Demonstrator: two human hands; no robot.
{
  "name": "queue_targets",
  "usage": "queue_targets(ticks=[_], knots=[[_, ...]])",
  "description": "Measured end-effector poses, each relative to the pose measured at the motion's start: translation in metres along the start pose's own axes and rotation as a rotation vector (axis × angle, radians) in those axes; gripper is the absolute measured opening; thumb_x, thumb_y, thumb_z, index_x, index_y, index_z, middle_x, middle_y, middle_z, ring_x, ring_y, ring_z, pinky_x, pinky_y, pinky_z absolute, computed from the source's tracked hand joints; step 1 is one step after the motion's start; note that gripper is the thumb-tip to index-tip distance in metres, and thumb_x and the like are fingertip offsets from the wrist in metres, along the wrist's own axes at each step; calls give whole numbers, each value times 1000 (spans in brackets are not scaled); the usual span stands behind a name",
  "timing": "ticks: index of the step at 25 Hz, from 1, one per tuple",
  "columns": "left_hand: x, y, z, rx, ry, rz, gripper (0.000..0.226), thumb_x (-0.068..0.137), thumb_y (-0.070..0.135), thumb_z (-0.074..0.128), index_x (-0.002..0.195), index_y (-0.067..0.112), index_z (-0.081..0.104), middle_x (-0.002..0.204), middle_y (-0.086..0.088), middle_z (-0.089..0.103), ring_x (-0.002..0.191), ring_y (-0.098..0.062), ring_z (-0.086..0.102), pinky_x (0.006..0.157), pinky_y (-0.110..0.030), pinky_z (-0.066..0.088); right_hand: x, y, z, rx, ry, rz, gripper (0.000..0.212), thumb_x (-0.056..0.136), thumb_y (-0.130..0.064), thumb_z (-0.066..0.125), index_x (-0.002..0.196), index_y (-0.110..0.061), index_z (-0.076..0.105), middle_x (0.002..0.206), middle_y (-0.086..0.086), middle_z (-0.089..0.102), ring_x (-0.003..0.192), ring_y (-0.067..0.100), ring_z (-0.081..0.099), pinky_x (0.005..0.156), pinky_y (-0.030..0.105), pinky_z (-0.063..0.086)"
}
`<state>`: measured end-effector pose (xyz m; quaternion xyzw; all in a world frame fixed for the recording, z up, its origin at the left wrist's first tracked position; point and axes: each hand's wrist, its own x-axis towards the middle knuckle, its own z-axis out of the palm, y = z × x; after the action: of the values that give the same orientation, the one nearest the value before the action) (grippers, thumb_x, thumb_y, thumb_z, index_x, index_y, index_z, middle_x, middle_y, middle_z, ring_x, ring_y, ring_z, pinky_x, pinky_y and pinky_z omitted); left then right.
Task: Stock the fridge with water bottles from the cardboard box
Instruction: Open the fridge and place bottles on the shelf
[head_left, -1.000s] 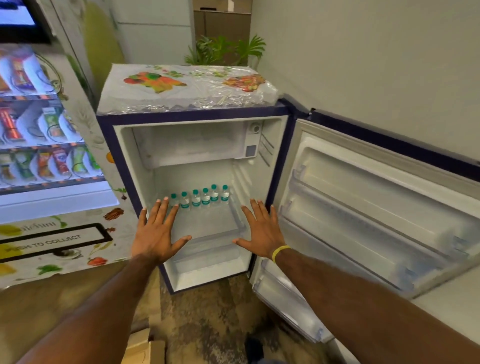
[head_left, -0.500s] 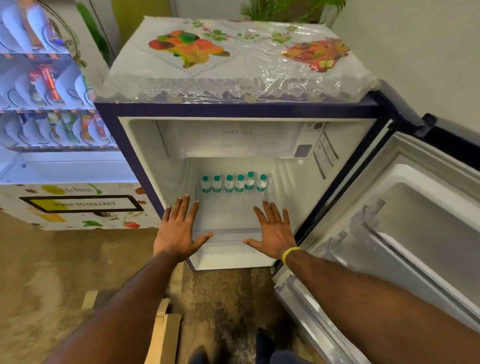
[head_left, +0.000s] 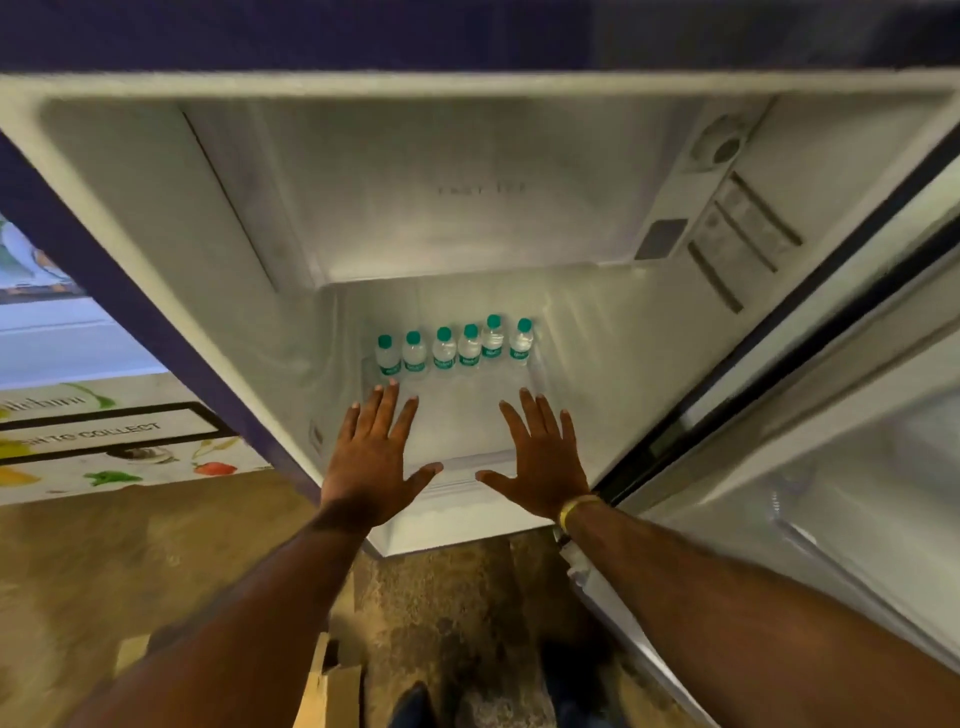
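Fridge (head_left: 156, 218): door (head_left: 831, 415) swung out at right.
Freezer compartment (head_left: 467, 208): top of interior.
Shelf (head_left: 462, 415): below the compartment.
Bottles (head_left: 457, 345), six: upright in one row along the shelf's back.
Left hand (head_left: 371, 457), right hand (head_left: 540, 462): side by side and apart over the shelf's front, before the bottles. Left fingers (head_left: 387, 410) just short of the leftmost bottle.
Vending machine (head_left: 104, 431): left of fridge.
Box (head_left: 332, 691): on floor (head_left: 104, 561), before fridge.

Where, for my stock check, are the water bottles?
Head view: six water bottles line the back of the fridge shelf, just beyond the left hand and right hand.
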<state>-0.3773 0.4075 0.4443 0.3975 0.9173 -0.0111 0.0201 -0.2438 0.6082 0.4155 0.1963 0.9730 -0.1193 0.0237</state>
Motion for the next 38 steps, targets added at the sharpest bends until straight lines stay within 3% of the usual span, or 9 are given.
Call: queue_targets(ticks=[7, 12, 17, 21, 26, 29, 33, 35, 38], knots=[[69, -6, 110, -42, 170, -72, 89, 88, 74, 28, 156, 17, 16, 163, -12, 7, 150, -31, 6, 121, -48, 7, 88, 23, 119, -30, 101, -73, 102, 79, -78, 48, 156, -24, 10, 164, 10, -5, 151, 30, -1, 119, 53, 1], [104, -8, 195, -47, 180, -150, 90, 88, 74, 28, 156, 17, 10, 164, -11, 2, 150, -30, 1, 121, -49, 6, 138, 38, 183, -43, 207, -89, 103, 79, -79, 48, 156, -23, 10, 164, 10, 2, 151, 31, 4, 119, 54, 4], [119, -22, 247, -48, 122, -210, 89, 88, 76, 23, 156, 22, 3, 164, -7, -4, 151, -27, -5, 122, -48, 4, 157, 41, 242, 7, 194, -112, 101, 80, -78, 49, 156, -21, 13, 164, 10, 3, 151, 32, 5, 119, 55, 7], [142, -43, 250, -210, 217, -236, 88, 90, 68, 38, 156, 17, 10, 164, -6, 6, 151, -26, 4, 122, -44, 10, 182, 26, 244, 212, 219, -127, 94, 82, -64, 61, 153, -16, 22, 162, 9, 19, 149, 28, 17, 120, 49, 14], [190, -63, 235, -605, 504, -270, 71, 91, 41, 61, 147, 7, 33, 151, -13, 36, 140, -27, 35, 116, -30, 24, 238, -13, 207, 672, 232, -35, 67, 86, -38, 71, 140, -16, 39, 127, 8, 61, 113, 22, 61, 97, 38, 51], [227, -63, 220, -689, 541, -357, 61, 93, 29, 61, 145, 9, 35, 150, -10, 37, 139, -22, 35, 111, -20, 22, 282, -29, 184, 697, 262, -14, 62, 89, -35, 68, 140, -16, 38, 104, 4, 63, 96, 22, 66, 89, 36, 55], [264, -80, 213, -529, 402, -400, 44, 96, 29, 58, 135, 10, 49, 141, -10, 47, 131, -22, 45, 109, -22, 31, 320, -40, 174, 591, 32, 34, 60, 96, -34, 59, 146, -17, 31, 127, 7, 56, 99, 25, 66, 72, 30, 59], [267, -87, 217, -540, 330, -389, 44, 93, 27, 64, 133, 13, 52, 136, -8, 54, 125, -22, 51, 106, -24, 37, 329, -42, 176, 513, 19, -3, 54, 96, -37, 57, 142, -15, 37, 131, 7, 57, 103, 25, 66, 81, 32, 59], [266, -88, 221, -556, 401, -381, 36, 89, 22, 69, 124, 16, 59, 129, -3, 61, 118, -18, 56, 101, -21, 41, 334, -40, 178, 415, 83, -50, 47, 95, -40, 59, 132, -14, 47, 127, 5, 61, 108, 20, 62, 91, 27, 52]])
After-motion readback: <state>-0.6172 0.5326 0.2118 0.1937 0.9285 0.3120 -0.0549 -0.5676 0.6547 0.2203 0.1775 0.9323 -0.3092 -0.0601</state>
